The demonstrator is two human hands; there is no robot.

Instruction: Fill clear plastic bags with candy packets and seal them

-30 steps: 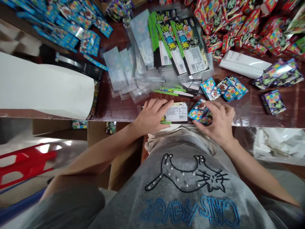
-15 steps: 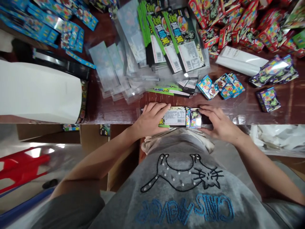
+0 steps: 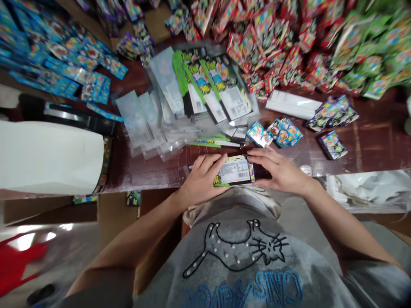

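Note:
My left hand (image 3: 203, 179) is closed around a black-and-green packet (image 3: 236, 170) with a white printed label, held at the table's front edge. My right hand (image 3: 278, 171) grips the packet's right end, fingers above and thumb below. Between these fingertips a narrow colourful end of a small box (image 3: 251, 171) shows at the packet's mouth; most of that box is hidden inside. Beyond the hands lie small blue boxes (image 3: 284, 131) and a fan of flat black-and-green packets (image 3: 233, 100) in clear film.
Purple boxes (image 3: 332, 144) rest at the right, near a folded white sheet (image 3: 293, 104). Red packs (image 3: 289, 60) and green packs (image 3: 382, 64) are heaped at the back. Blue packs (image 3: 69, 64) fill the back left, above a large white panel (image 3: 48, 156). Clear sleeves (image 3: 133, 117) lie left of centre.
The small box has slid left into the packet, my right hand moving with it, and only its end now shows. The head view has shifted, revealing more of the table's back.

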